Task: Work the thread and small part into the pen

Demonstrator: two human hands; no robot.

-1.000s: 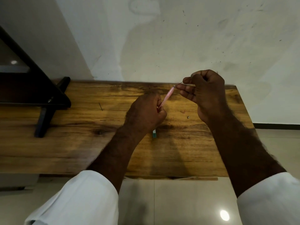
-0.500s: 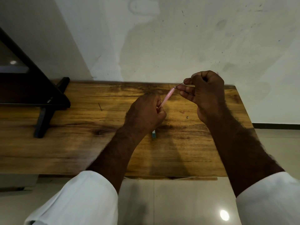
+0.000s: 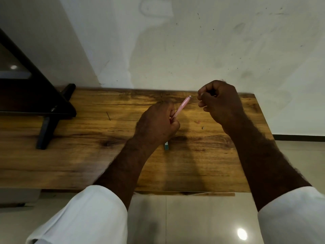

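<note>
My left hand grips a slim pink pen-like barrel that slants up and to the right over the wooden table, its pale tip free. My right hand hovers just right of that tip, apart from it, with fingers curled and thumb pressed to forefinger. Nothing shows in that pinch. A small teal object lies on the table, half hidden under my left hand.
A black stand with a leg sits on the table's left part. A thin dark stick and a tiny speck lie on the wood. A white wall rises behind the table and a tiled floor lies below.
My right hand was pinching a thin wire-like end at the pink barrel's tip. It has now drawn back to the right, and that thin end no longer shows. My left hand has held still.
</note>
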